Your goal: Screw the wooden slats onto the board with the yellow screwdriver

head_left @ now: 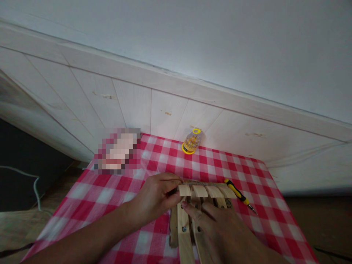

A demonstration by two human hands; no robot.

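Observation:
Pale wooden slats (184, 220) with curved upper ends lie side by side over a rough, bark-edged board (173, 231). A screw head (184, 229) shows in the leftmost slat. My left hand (162, 192) is closed at that slat's upper left end, thumb and fingers gripping its edge. Over the other slats lies my right hand (217, 220), its index fingertip touching the leftmost slat near a dark hole or screw. Its other fingers are bent, and whatever is under them is hidden. A yellow and black screwdriver (240, 194) rests beside the board, tip toward the lower right.
A red and white checked cloth (154, 154) covers the table. At its back edge stands a clear bit case (193, 141) with yellow ends. A pixelated object (118, 152) lies at the back left. White boarding (165, 110) rises behind the table.

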